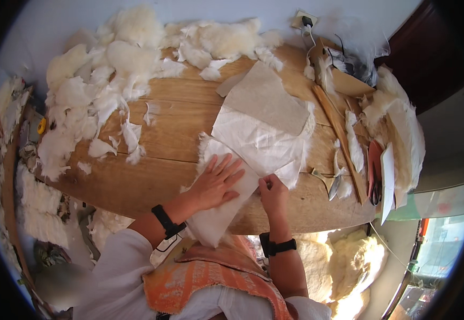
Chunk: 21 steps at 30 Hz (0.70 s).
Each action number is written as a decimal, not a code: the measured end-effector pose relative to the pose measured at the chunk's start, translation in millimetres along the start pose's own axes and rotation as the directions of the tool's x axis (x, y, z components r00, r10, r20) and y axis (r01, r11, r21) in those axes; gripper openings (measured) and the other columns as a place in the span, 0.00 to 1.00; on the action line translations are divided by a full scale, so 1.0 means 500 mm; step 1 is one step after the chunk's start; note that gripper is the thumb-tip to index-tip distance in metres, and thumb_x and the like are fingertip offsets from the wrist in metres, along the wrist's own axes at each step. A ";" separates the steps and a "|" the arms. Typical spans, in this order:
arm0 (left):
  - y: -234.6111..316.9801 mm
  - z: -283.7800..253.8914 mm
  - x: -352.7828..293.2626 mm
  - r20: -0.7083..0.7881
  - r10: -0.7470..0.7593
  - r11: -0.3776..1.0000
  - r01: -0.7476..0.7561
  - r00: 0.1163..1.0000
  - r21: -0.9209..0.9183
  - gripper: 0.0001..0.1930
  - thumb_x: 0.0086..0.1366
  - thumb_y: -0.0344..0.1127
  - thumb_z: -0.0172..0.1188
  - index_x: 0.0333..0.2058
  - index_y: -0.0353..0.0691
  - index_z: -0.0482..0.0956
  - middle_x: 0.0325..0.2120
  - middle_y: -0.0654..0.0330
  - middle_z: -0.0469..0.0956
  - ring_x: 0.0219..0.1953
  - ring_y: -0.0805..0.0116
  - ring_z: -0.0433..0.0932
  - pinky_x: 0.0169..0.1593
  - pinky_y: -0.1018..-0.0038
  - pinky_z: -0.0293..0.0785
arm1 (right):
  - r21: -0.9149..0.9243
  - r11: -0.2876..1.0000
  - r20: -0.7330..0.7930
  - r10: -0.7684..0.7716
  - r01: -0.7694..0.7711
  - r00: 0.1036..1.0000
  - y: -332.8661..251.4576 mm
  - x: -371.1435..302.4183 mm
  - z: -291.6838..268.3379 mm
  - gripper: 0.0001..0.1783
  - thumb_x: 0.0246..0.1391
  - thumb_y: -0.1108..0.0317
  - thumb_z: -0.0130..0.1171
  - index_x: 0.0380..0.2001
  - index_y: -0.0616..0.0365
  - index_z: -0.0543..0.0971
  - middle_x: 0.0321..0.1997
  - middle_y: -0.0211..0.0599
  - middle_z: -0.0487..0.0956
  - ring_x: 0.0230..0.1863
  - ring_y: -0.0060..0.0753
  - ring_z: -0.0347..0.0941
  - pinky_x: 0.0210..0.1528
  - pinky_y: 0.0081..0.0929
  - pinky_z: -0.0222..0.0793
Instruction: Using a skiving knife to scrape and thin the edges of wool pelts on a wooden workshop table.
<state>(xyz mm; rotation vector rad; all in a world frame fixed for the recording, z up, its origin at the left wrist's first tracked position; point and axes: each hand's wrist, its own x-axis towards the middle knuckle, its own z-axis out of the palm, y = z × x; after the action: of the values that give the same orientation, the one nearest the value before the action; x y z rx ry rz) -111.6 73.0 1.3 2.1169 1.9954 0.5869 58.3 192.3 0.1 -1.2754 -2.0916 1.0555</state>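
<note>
Looks like a small fleece workshop tbh: fluffy white scraps (136, 60) heaped along the wooden surface's (176, 120) far edge, wooden strip (341, 143) on its right, fleecy bundles (357, 261) below it.

Worn at head height, one fisheye view looks down across the counter (178, 112) toward the wall (216, 9), left hand (217, 184) and right hand (273, 193) close below
</note>
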 end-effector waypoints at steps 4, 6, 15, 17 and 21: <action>-0.005 0.016 -0.003 -0.014 -0.013 0.997 0.014 1.000 0.075 0.34 0.58 0.51 0.59 0.61 0.46 0.64 0.67 0.55 0.52 0.69 0.53 0.46 0.67 0.47 0.40 | 0.009 0.993 0.068 0.115 -0.115 0.991 0.010 -0.003 -0.002 0.06 0.54 0.69 0.58 0.28 0.60 0.77 0.15 0.42 0.76 0.11 0.32 0.71 0.19 0.29 0.68; -0.005 0.016 -0.004 -0.033 -0.008 0.996 0.011 0.999 0.090 0.34 0.58 0.52 0.59 0.61 0.46 0.64 0.67 0.55 0.52 0.69 0.53 0.46 0.67 0.46 0.41 | 0.040 0.990 0.127 0.126 -0.132 0.984 0.007 0.001 -0.013 0.07 0.55 0.68 0.58 0.28 0.61 0.76 0.16 0.41 0.76 0.11 0.30 0.72 0.18 0.28 0.67; -0.018 -0.008 -0.018 -0.104 -0.111 0.992 0.117 0.988 0.056 0.34 0.58 0.54 0.58 0.62 0.49 0.64 0.67 0.51 0.49 0.69 0.45 0.45 0.66 0.43 0.39 | 0.022 0.995 0.214 -0.100 0.098 0.972 -0.080 0.146 -0.164 0.06 0.54 0.70 0.60 0.33 0.60 0.76 0.19 0.35 0.76 0.16 0.21 0.69 0.20 0.22 0.66; -0.016 -0.008 -0.014 -0.083 -0.098 0.991 0.105 0.992 0.079 0.36 0.57 0.56 0.59 0.62 0.50 0.63 0.67 0.49 0.49 0.68 0.42 0.44 0.66 0.41 0.39 | -0.109 0.933 0.149 -0.325 0.342 0.934 -0.092 0.226 -0.182 0.07 0.51 0.71 0.61 0.34 0.60 0.76 0.23 0.37 0.77 0.20 0.27 0.71 0.25 0.24 0.68; -0.018 -0.013 -0.010 -0.078 -0.119 0.984 0.128 0.990 0.123 0.39 0.55 0.58 0.61 0.62 0.49 0.62 0.66 0.45 0.48 0.68 0.41 0.44 0.66 0.41 0.40 | -0.223 0.820 0.168 -0.500 0.526 0.850 -0.065 0.416 -0.165 0.14 0.48 0.69 0.63 0.39 0.60 0.77 0.36 0.44 0.79 0.35 0.40 0.76 0.39 0.33 0.72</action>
<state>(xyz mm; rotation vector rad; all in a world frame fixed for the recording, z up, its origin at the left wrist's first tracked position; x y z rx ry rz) -122.7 67.8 2.9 2.0488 2.2400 0.5336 5.0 398.6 75.3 -0.6858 -2.5174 0.6240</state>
